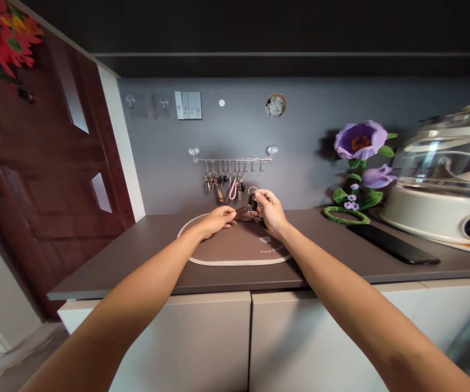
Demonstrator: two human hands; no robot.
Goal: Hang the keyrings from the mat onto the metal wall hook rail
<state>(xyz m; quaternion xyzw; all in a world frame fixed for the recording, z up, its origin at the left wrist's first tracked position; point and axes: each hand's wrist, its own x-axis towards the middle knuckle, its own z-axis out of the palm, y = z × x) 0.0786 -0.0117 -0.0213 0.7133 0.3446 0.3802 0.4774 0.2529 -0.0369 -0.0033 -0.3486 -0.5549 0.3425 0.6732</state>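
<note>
One bunch of keys is by the far edge of the oval mat, pinched in the fingers of the right hand. The left hand, left of it over the mat, has thumb and fingers close together beside a brown strip; whether they grip it, I cannot tell. Beyond the mat, a wall-mounted hook rail carries more keys. Right of the mat lies a black phone.

Black phone flat near purple flower decoration, white clear-topped appliance; dark red door at left.
</note>
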